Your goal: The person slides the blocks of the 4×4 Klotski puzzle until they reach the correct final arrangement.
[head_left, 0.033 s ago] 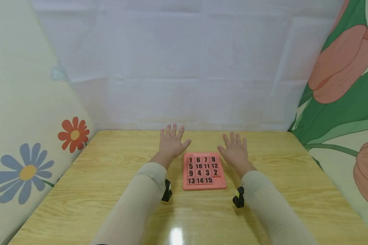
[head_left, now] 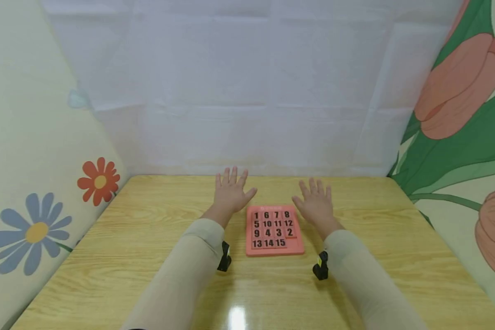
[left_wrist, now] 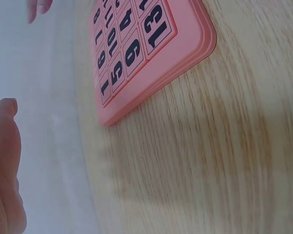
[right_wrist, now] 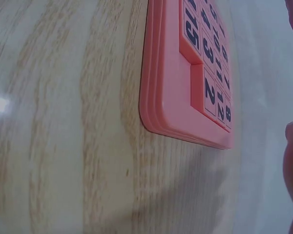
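A pink number slide puzzle (head_left: 275,252) lies flat on the wooden table between the two hands. Its black-numbered tiles read 1 6 7 8, 5 10 11 12, 9 4 3 2 and 13 14 15 from the top row down, with the gap at bottom right. To the left of its upper corner, my left hand (head_left: 230,195) is held above the table, fingers spread and holding nothing. My right hand (head_left: 316,205) hovers by the upper right corner, also spread and holding nothing. In the right wrist view the vacant slot (right_wrist: 197,87) shows beside tiles 15 and 2.
The wood-grain table (head_left: 148,256) runs back to a white hanging sheet (head_left: 268,91). Flower-printed panels (head_left: 37,137) flank it on both sides. A black wrist camera (head_left: 224,257) sits under the left cuff and another (head_left: 321,266) under the right one.
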Tool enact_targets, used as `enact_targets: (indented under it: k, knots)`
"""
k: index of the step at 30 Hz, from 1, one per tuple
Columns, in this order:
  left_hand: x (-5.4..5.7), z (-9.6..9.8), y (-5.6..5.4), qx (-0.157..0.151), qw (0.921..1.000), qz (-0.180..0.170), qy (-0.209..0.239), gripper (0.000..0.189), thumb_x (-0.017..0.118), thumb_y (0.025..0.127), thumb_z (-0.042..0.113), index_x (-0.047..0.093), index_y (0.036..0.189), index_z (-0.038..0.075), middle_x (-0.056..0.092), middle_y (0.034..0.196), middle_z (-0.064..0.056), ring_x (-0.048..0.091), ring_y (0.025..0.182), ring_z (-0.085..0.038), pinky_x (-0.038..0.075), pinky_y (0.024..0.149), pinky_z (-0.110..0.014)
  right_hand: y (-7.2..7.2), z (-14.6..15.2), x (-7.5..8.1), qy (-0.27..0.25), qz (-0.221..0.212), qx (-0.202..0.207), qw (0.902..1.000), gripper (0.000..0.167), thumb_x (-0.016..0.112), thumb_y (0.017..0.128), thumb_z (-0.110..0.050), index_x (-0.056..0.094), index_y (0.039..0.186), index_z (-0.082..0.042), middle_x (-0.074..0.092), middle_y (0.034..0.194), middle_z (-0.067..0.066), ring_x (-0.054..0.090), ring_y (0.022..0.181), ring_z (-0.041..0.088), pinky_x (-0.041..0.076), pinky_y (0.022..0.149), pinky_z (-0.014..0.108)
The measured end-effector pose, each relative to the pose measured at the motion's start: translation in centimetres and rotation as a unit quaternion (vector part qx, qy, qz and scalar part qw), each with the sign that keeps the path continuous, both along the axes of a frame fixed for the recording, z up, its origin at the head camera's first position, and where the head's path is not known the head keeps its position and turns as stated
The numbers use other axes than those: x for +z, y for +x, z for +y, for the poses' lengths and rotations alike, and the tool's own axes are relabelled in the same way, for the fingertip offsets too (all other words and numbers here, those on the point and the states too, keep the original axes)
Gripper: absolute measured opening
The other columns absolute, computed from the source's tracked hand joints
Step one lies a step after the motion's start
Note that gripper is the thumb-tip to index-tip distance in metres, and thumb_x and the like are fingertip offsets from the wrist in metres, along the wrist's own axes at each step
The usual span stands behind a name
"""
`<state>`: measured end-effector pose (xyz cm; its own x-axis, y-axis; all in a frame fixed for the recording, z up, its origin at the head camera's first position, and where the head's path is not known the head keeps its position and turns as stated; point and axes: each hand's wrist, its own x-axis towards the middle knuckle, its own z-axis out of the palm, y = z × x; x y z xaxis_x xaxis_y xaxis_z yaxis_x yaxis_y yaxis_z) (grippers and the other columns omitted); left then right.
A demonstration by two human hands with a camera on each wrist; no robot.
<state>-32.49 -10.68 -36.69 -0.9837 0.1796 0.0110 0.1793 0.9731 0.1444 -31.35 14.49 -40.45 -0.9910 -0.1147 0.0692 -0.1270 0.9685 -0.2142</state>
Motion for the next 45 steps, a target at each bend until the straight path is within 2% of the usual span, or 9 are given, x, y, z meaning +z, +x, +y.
enact_targets:
  k: [11,19,23,31,35,40,43,45]
  knots:
    - [-1.0,-0.4,-0.4,0.011,0.9999,-0.010,-0.003,0.074,0.027,0.101,0.060,0.004,0.159,0.020,-0.007,0.165,-0.013,-0.008,0.153,-0.035,-0.007,0.123,-0.057,-0.4,0.3,-1.0,-0.005,-0.004,-0.005,1.0000,0.067,0.032,0.103,-0.050,0.017,0.158,-0.015,0.008,0.165,0.018,0.003,0.153,0.039,0.000,0.123,0.060]
    - [-2.4,-0.8,-0.2,0.002,0.9996,-0.005,0.029,0.074,0.029,0.102,0.055,0.008,0.159,0.014,-0.003,0.165,-0.015,-0.006,0.153,-0.037,-0.005,0.123,-0.057,0.2,0.8,-1.4,-0.019,-0.004,0.005,0.9998,0.068,0.033,0.104,-0.047,0.015,0.158,-0.011,0.008,0.164,0.020,0.003,0.152,0.040,0.001,0.123,0.060]
    - [-3.7,-1.3,0.1,0.000,0.9988,-0.015,0.046,0.073,0.030,0.103,0.052,0.008,0.159,0.011,-0.001,0.165,-0.017,-0.005,0.153,-0.037,-0.002,0.124,-0.057,0.9,0.9,-2.0,-0.026,0.001,0.011,0.9996,0.067,0.034,0.104,-0.046,0.017,0.158,-0.009,0.009,0.164,0.022,0.007,0.152,0.041,0.004,0.123,0.060]
    - [-6.2,-1.4,1.7,-0.008,0.9956,-0.020,0.092,0.072,0.031,0.104,0.050,0.011,0.158,0.007,0.005,0.164,-0.020,0.002,0.152,-0.040,0.002,0.123,-0.059,2.9,0.8,-3.6,-0.098,-0.009,0.020,0.9949,0.066,0.029,0.104,-0.051,0.018,0.158,-0.015,0.006,0.165,0.017,0.002,0.153,0.036,-0.001,0.124,0.054]
    - [-7.2,-1.2,2.5,-0.011,0.9933,-0.032,0.110,0.071,0.028,0.104,0.051,0.011,0.158,0.008,0.005,0.164,-0.020,0.002,0.153,-0.039,0.001,0.123,-0.058,3.8,0.7,-3.9,-0.105,-0.013,0.033,0.9938,0.064,0.030,0.104,-0.049,0.021,0.158,-0.014,0.007,0.165,0.017,0.003,0.153,0.036,0.001,0.124,0.055]
    - [-8.4,-1.2,3.7,-0.039,0.9896,-0.051,0.128,0.069,0.028,0.105,0.048,0.011,0.158,0.007,0.008,0.164,-0.017,0.005,0.153,-0.038,0.001,0.123,-0.059,5.1,0.6,-4.1,-0.103,0.011,0.080,0.9914,0.060,0.040,0.104,-0.041,0.030,0.154,-0.010,0.016,0.163,0.020,0.013,0.151,0.039,0.010,0.124,0.055]
    - [-8.8,-1.3,4.4,-0.061,0.9872,-0.049,0.139,0.067,0.031,0.104,0.044,0.014,0.158,0.007,0.014,0.164,-0.015,0.009,0.152,-0.037,0.002,0.123,-0.060,6.3,0.6,-4.4,-0.106,0.018,0.112,0.9878,0.060,0.045,0.102,-0.039,0.035,0.152,-0.009,0.020,0.162,0.021,0.018,0.150,0.039,0.014,0.124,0.055]
    - [-9.1,-1.3,4.9,-0.064,0.9864,-0.047,0.144,0.066,0.031,0.105,0.044,0.015,0.158,0.008,0.016,0.164,-0.012,0.010,0.153,-0.036,0.001,0.123,-0.059,7.1,0.5,-4.7,-0.111,0.018,0.128,0.9854,0.059,0.047,0.102,-0.040,0.037,0.152,-0.009,0.021,0.162,0.019,0.019,0.150,0.038,0.014,0.124,0.054]
